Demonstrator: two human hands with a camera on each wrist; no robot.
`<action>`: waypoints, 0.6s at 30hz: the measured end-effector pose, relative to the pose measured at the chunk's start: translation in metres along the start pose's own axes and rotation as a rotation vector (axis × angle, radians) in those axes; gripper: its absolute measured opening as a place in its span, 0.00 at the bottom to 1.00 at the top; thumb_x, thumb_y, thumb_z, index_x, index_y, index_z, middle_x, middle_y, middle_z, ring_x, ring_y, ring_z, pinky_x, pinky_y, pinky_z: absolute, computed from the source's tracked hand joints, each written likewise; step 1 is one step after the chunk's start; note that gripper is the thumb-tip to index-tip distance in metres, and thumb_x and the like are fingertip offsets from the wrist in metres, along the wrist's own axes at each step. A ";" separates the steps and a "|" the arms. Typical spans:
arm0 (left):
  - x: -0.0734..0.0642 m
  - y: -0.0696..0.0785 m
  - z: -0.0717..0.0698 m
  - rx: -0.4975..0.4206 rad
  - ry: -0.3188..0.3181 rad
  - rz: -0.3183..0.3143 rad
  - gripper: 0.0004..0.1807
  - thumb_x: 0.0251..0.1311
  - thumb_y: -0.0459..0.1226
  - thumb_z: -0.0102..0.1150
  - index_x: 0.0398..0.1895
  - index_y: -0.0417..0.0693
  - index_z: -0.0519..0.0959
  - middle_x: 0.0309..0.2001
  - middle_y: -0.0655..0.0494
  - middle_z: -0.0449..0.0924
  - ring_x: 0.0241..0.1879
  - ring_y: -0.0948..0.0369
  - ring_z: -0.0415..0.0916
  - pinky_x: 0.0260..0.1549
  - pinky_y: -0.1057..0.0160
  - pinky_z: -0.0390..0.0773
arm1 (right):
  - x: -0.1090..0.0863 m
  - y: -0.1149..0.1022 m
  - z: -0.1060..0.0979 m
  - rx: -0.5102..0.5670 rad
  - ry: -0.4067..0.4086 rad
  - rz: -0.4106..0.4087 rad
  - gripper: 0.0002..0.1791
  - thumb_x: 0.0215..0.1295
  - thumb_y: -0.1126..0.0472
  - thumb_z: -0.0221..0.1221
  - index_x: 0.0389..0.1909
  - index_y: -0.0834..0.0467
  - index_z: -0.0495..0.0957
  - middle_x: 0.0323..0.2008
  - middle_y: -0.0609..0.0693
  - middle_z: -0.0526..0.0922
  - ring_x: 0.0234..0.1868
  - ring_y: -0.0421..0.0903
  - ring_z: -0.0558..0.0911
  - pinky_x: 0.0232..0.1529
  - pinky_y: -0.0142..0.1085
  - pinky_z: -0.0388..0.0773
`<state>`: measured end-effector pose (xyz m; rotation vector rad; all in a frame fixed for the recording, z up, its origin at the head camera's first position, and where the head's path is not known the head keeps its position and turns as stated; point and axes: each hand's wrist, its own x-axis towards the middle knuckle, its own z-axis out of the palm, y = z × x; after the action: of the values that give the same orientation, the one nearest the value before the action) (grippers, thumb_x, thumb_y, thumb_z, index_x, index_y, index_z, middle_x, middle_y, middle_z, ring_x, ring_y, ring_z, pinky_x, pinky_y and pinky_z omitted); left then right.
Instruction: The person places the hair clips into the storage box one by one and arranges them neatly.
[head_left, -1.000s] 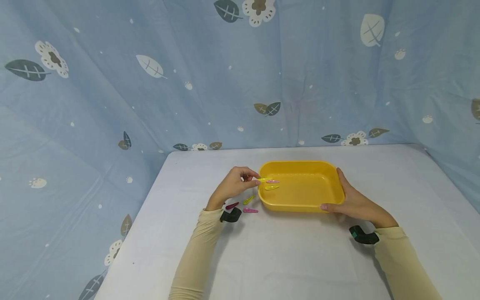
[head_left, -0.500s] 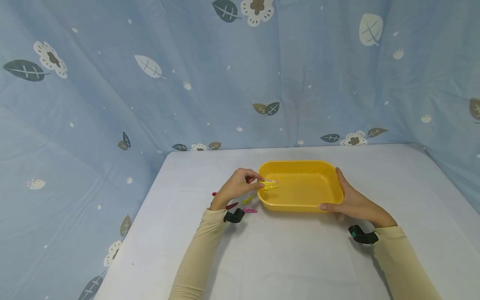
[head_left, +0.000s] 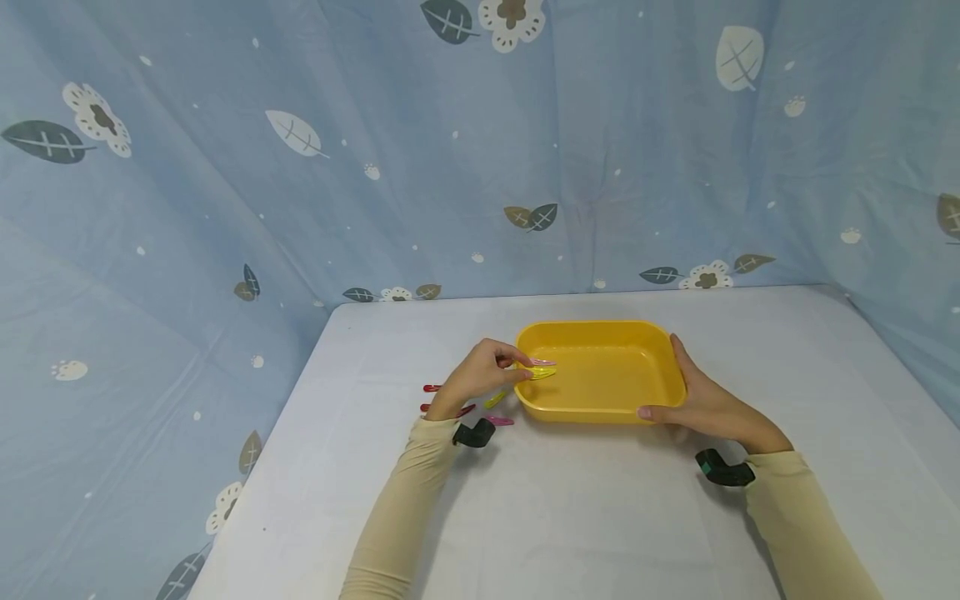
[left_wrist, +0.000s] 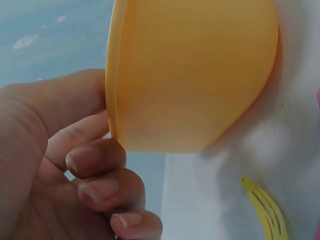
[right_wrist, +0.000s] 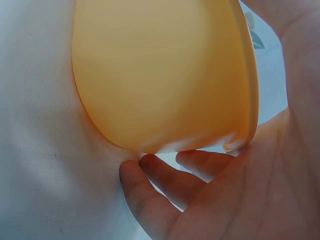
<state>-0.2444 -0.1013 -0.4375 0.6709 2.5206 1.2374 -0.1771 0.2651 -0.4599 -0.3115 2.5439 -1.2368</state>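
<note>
My left hand (head_left: 483,371) reaches over the left rim of a yellow tray (head_left: 615,375) and pinches a yellow snap hair clip (head_left: 543,370) low inside it. Another yellow clip overlaps the pinched one, and a pink hair clip (head_left: 544,362) lies just behind. In the left wrist view, the thumb and index fingertips are hidden behind the tray wall (left_wrist: 195,75). My right hand (head_left: 708,406) grips the tray's right end, thumb at the front corner. Its fingers (right_wrist: 170,180) lie along the outside wall in the right wrist view.
Left of the tray on the white cloth lie a yellow clip (head_left: 495,400), a pink clip (head_left: 500,421), a dark red clip (head_left: 467,410) and red clips (head_left: 431,388), partly hidden by the left wrist. A blue patterned curtain (head_left: 450,167) hangs behind the table.
My left hand has moved right and slightly toward me, bringing the yellow clip from the rim down beside the other clips. Red clips have come into view behind the wrist. The right hand keeps its grip.
</note>
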 end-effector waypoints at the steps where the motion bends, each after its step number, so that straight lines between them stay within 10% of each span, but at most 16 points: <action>1: 0.000 0.001 0.000 -0.003 0.002 -0.009 0.09 0.63 0.38 0.71 0.43 0.44 0.90 0.21 0.60 0.60 0.23 0.64 0.57 0.26 0.69 0.58 | 0.000 0.000 0.000 0.001 -0.001 0.001 0.75 0.61 0.44 0.71 0.80 0.55 0.14 0.81 0.71 0.44 0.72 0.68 0.62 0.68 0.75 0.57; 18: 0.002 0.005 0.007 0.041 0.003 -0.097 0.08 0.62 0.39 0.71 0.42 0.47 0.90 0.21 0.61 0.62 0.23 0.63 0.59 0.24 0.68 0.57 | 0.000 0.001 0.000 0.004 0.002 0.002 0.75 0.61 0.42 0.71 0.79 0.53 0.13 0.80 0.71 0.45 0.71 0.66 0.64 0.68 0.75 0.57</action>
<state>-0.2419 -0.0925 -0.4383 0.5495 2.5545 1.1581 -0.1770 0.2657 -0.4601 -0.3062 2.5428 -1.2421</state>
